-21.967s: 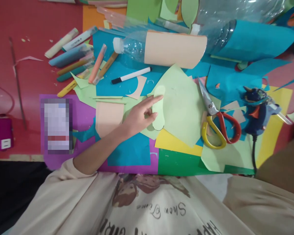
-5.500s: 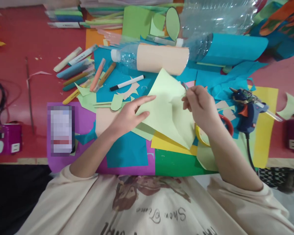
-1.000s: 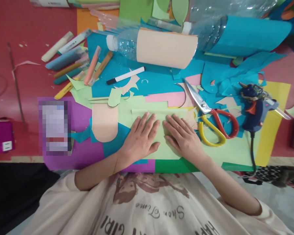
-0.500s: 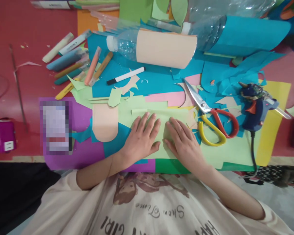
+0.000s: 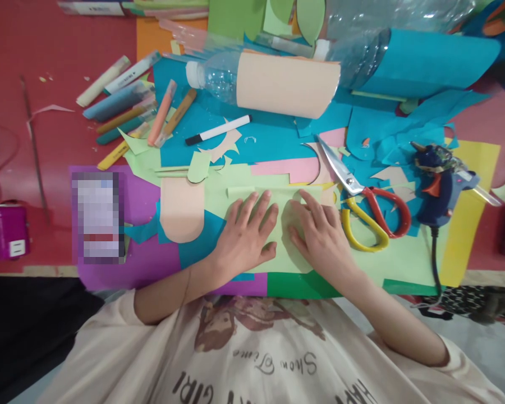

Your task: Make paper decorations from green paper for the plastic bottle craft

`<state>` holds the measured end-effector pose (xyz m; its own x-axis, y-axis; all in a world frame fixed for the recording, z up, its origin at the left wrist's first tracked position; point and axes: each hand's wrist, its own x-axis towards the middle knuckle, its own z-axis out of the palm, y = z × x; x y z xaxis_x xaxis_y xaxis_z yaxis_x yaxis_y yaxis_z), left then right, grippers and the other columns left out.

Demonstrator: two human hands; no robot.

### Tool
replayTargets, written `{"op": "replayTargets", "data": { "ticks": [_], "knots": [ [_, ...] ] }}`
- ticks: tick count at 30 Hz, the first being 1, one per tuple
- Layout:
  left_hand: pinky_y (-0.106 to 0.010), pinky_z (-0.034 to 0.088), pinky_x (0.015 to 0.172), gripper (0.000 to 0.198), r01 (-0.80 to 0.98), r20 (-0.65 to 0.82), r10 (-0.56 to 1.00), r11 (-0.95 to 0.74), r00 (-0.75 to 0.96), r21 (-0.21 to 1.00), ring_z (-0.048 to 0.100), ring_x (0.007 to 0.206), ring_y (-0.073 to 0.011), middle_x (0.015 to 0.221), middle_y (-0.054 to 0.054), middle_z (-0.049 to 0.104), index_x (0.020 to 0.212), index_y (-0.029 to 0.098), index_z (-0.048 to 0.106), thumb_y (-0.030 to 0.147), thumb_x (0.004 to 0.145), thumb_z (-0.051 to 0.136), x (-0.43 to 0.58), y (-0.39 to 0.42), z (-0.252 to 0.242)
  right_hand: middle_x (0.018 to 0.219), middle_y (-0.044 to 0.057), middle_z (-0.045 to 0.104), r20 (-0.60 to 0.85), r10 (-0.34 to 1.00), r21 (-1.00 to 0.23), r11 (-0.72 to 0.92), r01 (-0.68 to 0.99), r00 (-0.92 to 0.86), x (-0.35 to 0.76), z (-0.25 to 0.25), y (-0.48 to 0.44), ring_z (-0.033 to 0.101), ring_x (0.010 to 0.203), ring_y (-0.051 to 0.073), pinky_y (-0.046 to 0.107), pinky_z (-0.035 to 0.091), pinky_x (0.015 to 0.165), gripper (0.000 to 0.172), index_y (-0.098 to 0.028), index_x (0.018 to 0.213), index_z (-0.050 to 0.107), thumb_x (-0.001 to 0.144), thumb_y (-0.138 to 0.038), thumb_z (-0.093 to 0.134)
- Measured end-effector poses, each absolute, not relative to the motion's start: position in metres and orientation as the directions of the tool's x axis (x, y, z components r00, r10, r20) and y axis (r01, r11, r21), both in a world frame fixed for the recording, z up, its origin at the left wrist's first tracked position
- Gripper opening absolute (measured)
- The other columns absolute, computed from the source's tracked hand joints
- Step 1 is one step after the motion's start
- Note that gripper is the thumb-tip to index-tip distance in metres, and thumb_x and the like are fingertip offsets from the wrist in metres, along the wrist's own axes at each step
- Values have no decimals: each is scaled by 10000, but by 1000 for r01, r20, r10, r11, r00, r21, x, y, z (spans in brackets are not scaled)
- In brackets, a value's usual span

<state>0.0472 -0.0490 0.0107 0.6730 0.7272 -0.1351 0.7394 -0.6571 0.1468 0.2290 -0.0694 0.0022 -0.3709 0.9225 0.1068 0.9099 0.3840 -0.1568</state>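
Observation:
Both hands rest on a light green paper (image 5: 284, 224) whose far edge is folded or curled over. My left hand (image 5: 247, 233) lies flat with its fingers spread, pressing the paper's left part. On its right part, my right hand (image 5: 322, 233) has its fingers apart and slightly bent, the index finger reaching to the folded strip (image 5: 278, 192). Neither hand holds anything. Scissors (image 5: 357, 193) with one red and one yellow handle lie open just right of my right hand. Left of my left hand is a peach paper piece (image 5: 182, 210) with a rounded end.
A bottle wrapped in peach paper (image 5: 288, 84) lies behind, with a blue-wrapped bottle (image 5: 441, 62) to its right. Several markers (image 5: 122, 101) sit at the back left. A glue gun (image 5: 440, 191) with its cord is on the right, a blurred phone-like object (image 5: 96, 216) on the left.
My right hand has shifted slightly right; its index finger is now lifted forward onto the folded strip and the fingers are more spread. My left hand stays in place on the paper.

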Motion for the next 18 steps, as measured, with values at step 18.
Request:
{"op": "replayTargets", "data": {
  "ticks": [18],
  "knots": [
    [-483,365,1013,538,784,-67,784,-605,617,139,432,1293,-343,1451,-202,414,1371,75,425,356,913,393,53,-46,10,1077,149,582,100,897,-147,441,885,-430,215,-3,-42,473,844,234,351,479,729,468,-91,1295,519,840,-107,410]
  ]
}}
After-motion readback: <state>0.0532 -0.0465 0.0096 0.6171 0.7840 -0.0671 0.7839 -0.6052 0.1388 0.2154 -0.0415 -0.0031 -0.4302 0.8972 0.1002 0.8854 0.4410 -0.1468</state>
